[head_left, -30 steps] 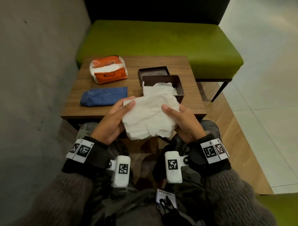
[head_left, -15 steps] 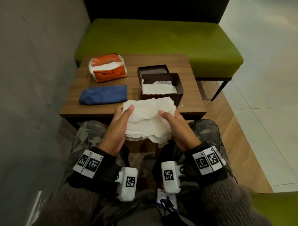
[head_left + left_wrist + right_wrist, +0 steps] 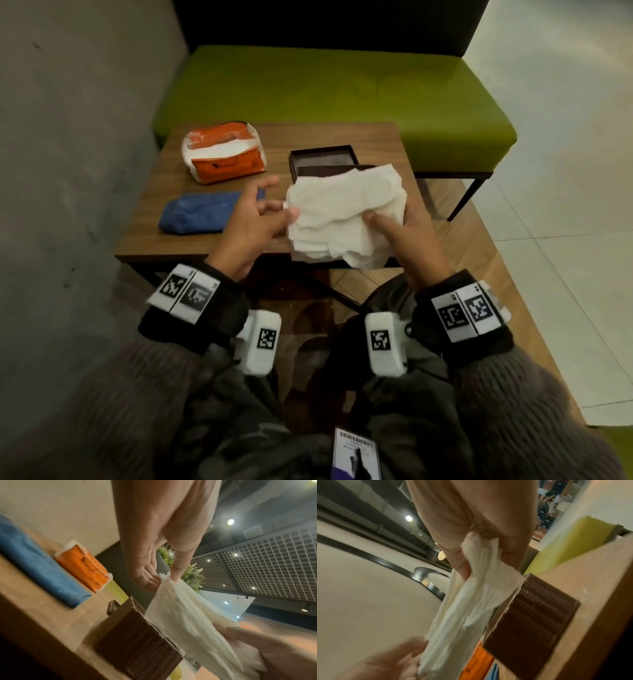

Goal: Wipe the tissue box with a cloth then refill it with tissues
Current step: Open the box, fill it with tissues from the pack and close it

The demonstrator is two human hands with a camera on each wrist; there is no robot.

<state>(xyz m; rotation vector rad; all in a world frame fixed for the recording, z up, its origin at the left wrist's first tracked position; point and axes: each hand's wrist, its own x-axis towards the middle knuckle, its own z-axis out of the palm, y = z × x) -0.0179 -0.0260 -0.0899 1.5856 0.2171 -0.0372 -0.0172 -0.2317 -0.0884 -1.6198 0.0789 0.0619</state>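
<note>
A stack of white tissues (image 3: 342, 216) hangs just above the brown woven tissue box (image 3: 329, 169) and hides most of it. My right hand (image 3: 407, 226) grips the stack's right side, thumb on top and fingers underneath; the right wrist view shows the tissues (image 3: 471, 601) beside the box (image 3: 534, 609). My left hand (image 3: 260, 212) pinches the stack's left edge with its thumb tip, the other fingers spread. The left wrist view shows that pinched corner of the tissues (image 3: 171, 601) above the box (image 3: 137, 639). The blue cloth (image 3: 202, 212) lies folded on the table's left.
The box's dark lid (image 3: 322, 156) lies upside down right behind the box. An orange tissue pack (image 3: 224, 154) sits at the back left of the small wooden table (image 3: 154, 240). A green bench (image 3: 325, 89) stands behind the table, and a grey wall runs along the left.
Both hands carried the tissue stack forward from the table's near edge to over the box. My left fingers have spread, leaving a lighter hold on the left edge.
</note>
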